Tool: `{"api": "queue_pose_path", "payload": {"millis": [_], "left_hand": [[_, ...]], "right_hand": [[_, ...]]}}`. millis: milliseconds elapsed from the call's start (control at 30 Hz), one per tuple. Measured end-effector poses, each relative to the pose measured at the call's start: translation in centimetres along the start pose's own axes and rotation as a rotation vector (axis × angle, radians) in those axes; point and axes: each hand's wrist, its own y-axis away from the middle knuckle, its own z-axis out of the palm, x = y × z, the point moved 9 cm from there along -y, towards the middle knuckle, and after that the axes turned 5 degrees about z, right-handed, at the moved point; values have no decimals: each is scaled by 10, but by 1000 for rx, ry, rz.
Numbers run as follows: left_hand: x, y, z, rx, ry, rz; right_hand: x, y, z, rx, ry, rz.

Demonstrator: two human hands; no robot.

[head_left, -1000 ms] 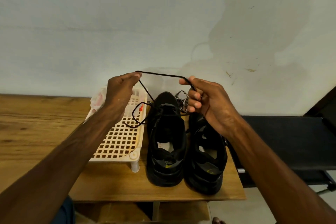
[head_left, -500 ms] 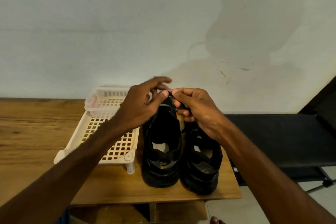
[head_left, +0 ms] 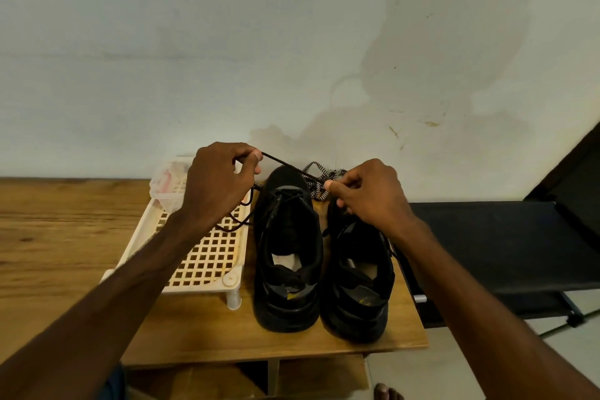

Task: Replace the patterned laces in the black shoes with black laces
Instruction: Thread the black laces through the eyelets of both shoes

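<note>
Both hands are up over the toes, and between them a thin black cord lace (head_left: 285, 165) is pulled taut. The left hand (head_left: 217, 185), upper left of centre, pinches it between thumb and forefinger, the other fingers curled in. The right hand (head_left: 370, 198), lower and further right, pinches it at the fingertips.

So the stretched run slopes from upper left down to lower right, straight across the toe of the left-of-frame black shoe (head_left: 289, 253). That one and the right-of-frame black shoe (head_left: 357, 273) stand side by side on the wooden tabletop (head_left: 194, 328), heels toward the camera and long axes running away toward the wall.

Black cord seems to be threaded in the eyelets nearest the toe of the left-of-frame shoe. Its slack loops off over the cream plastic lattice rack (head_left: 207, 256) at left. The black-and-white patterned laces (head_left: 336, 172) lie in a loose heap just beyond the toes, out of the shoes as far as I can tell.

My read is that lacing is at an early stage. The next eyelets sit below the taut line, toward the camera, about midway between the pinches and if anything nearer the right hand.
</note>
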Motion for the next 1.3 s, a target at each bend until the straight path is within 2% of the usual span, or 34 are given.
{"api": "queue_pose_path", "payload": {"millis": [100, 333, 467, 600, 767, 867, 967, 1100, 1300], "left_hand": [[-2, 2, -3, 35, -4, -41], [-15, 4, 0, 18, -97, -80], [-26, 6, 1, -19, -180, -136], [-32, 7, -7, 4, -222, -180], [-29, 9, -1, -10, -246, -179], [4, 6, 8, -31, -138, 22], [40, 11, 24, -137, -14, 233], [48, 18, 35, -179, -8, 287], [50, 16, 34, -173, 36, 354]], "right_hand": [[0, 0, -4, 9, -5, -7], [3, 6, 11, -164, -101, 44], [2, 8, 1, -102, -173, 85], [4, 8, -5, -54, -127, 97], [-1, 9, 11, -132, -153, 70], [-9, 13, 21, -191, -190, 68], [-19, 14, 22, -191, -225, 34], [-24, 12, 19, -201, -283, 13], [-24, 10, 21, -184, -143, -69]]}}
